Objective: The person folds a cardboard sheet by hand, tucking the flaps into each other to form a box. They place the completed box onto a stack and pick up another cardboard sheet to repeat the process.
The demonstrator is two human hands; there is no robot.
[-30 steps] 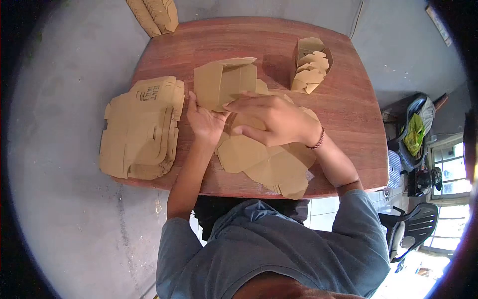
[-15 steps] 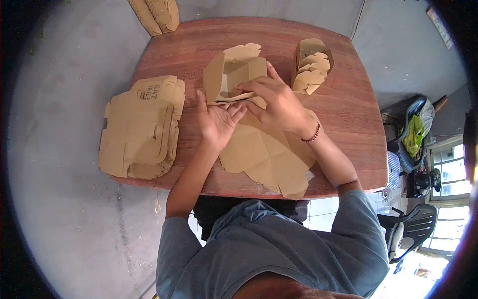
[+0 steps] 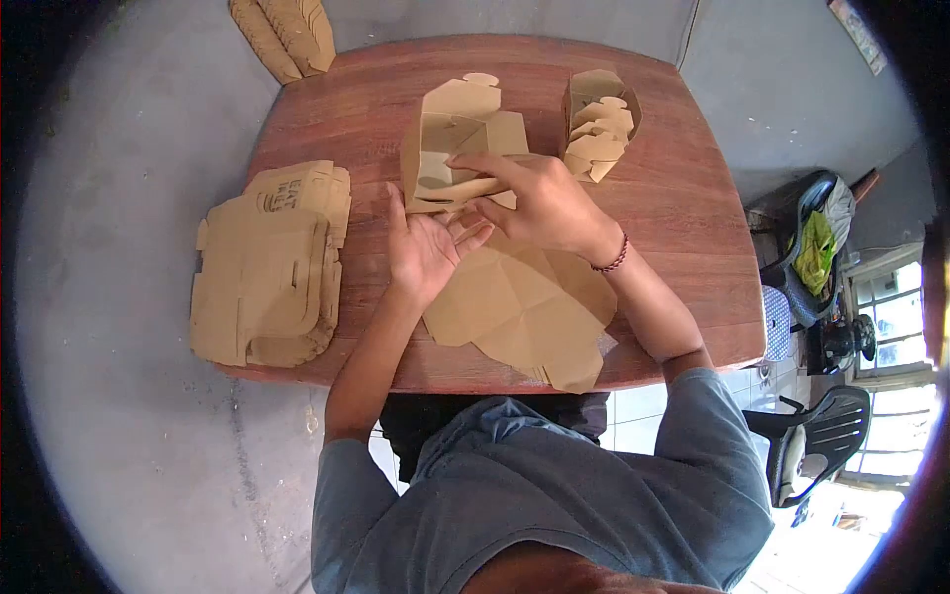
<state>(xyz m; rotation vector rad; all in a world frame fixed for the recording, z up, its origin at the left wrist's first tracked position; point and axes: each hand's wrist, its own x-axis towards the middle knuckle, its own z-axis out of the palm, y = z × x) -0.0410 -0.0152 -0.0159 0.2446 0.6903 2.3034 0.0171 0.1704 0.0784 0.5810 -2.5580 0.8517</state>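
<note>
A partly folded brown cardboard box [image 3: 426, 148] stands with its opening up, several flaps raised round it. My left hand [image 3: 424, 247] is palm up against the box's near side, fingers apart, supporting its lower edge. My right hand [image 3: 549, 203] pinches the near wall of the box, with the index finger inside and the thumb outside. Beneath and in front of my hands lie flat, unfolded cardboard blanks [image 3: 524, 317]. Where my left fingertips meet the box is partly hidden.
A stack of flat printed cardboard [image 3: 262, 277] lies on the left of the wooden table [image 3: 683, 238]. Nested open boxes [image 3: 599, 134] stand at the back right. More stacked cardboard [image 3: 287, 40] is beyond the back left corner. Chairs [image 3: 826, 445] are at the right.
The box has gone from a flatter, partly folded shape to a more open one with raised flaps. My right fingers have moved onto its near wall, and the view has shifted slightly.
</note>
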